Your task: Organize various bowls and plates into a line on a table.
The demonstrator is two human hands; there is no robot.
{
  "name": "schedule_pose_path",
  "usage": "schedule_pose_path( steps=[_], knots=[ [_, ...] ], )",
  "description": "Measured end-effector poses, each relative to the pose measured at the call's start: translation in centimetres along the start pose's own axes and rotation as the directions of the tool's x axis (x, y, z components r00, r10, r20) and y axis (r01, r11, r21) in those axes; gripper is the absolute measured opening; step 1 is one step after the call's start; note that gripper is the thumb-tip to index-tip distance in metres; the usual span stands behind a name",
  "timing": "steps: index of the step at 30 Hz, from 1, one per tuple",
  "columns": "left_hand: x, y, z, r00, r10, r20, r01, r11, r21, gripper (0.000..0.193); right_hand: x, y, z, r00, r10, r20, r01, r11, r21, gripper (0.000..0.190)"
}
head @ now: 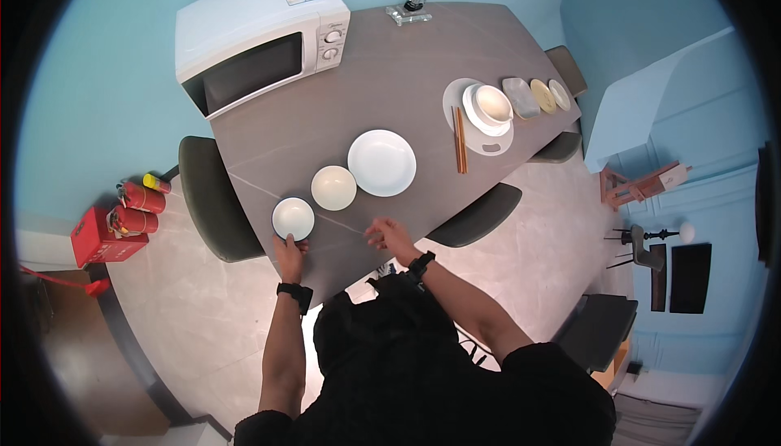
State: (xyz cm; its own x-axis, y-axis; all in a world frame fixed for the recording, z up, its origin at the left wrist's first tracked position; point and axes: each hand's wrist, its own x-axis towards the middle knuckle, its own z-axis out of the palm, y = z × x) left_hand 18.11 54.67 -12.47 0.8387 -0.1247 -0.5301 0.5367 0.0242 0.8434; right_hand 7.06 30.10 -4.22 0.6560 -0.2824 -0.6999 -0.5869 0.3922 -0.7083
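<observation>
My left hand [291, 255] grips the near rim of a small white bowl with a dark blue edge [293, 219], at the left front of the grey table [366, 61]. Just right of that bowl is a cream-coloured bowl [334, 188], and beside it lies a larger round white plate [382, 163]. My right hand [389, 238] hovers near the table's front edge, its fingers apart and holding nothing, nearer to me than the plate. The underside of each bowl is hidden.
A white microwave oven [256, 37] stands at the back left. To the right, stacked bowls [493, 105] sit on a light board [454, 95] beside wooden chopsticks [461, 141], with several small dishes [521, 97] beyond. Chairs [479, 214] flank the table; fire extinguishers [141, 197] stand left.
</observation>
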Motion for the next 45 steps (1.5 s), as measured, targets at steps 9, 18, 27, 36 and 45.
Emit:
schedule_pose_path(
  steps=[9, 18, 27, 36, 45],
  knots=[
    [-1.9, -0.4, 1.4, 0.988, 0.005, -0.153, -0.005, 1.000, 0.004, 0.048, 1.5, -4.6, -13.9, 0.970, -0.161, -0.180, 0.156, 0.987, -0.044, 0.026],
    [-10.0, -3.8, 10.1, 0.867, 0.127, -0.481, -0.149, 0.989, -0.007, 0.049, 10.6, -6.9, -28.4, 0.780, -0.557, -0.287, 0.238, 0.687, -0.687, 0.055],
    [-15.9, -3.8, 18.9, 0.969, 0.131, -0.211, -0.124, 0.991, 0.044, 0.045, 13.7, -11.9, -30.5, 0.847, -0.505, -0.167, 0.049, 0.387, -0.921, 0.063],
    [-17.1, -2.7, 21.9, 0.982, 0.103, -0.156, -0.061, 0.966, 0.252, 0.044, 15.6, -11.5, -30.5, 0.878, -0.475, -0.063, 0.059, 0.238, -0.969, 0.049],
    [-15.5, -0.7, 23.1, 0.996, 0.084, -0.016, -0.079, 0.975, 0.205, 0.043, 14.9, -11.9, -29.5, 0.891, -0.447, 0.079, 0.222, 0.277, -0.935, 0.042]
  ],
)
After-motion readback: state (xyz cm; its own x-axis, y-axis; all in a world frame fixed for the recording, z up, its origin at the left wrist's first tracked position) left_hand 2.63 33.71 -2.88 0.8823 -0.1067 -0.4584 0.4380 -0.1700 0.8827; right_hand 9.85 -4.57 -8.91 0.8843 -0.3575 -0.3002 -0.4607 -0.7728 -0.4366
